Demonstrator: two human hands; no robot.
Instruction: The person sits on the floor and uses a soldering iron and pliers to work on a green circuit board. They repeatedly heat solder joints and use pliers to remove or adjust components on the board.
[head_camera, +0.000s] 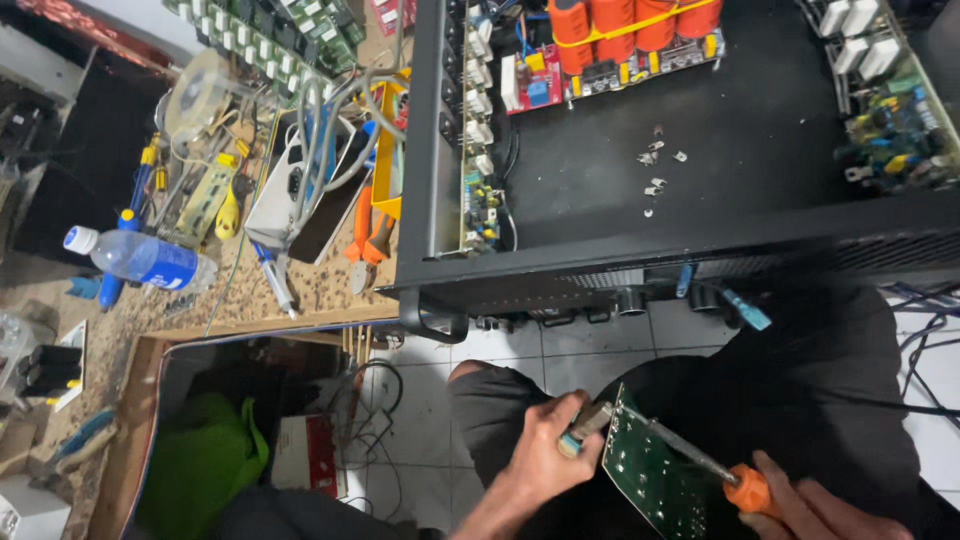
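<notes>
Head view: circuit board (650, 475) seemingly between hands.

This is an electronics repair workshop. Above the hands, an opened black amplifier chassis (700, 150) sits on a cluttered bench (320, 290), showing orange capacitors (630, 25) and loose screws (655, 160). Further left of the hands lie circuit boards (270, 40), orange-handled pliers (365, 240), tangled cables (330, 120) and a water bottle (140, 258).
</notes>
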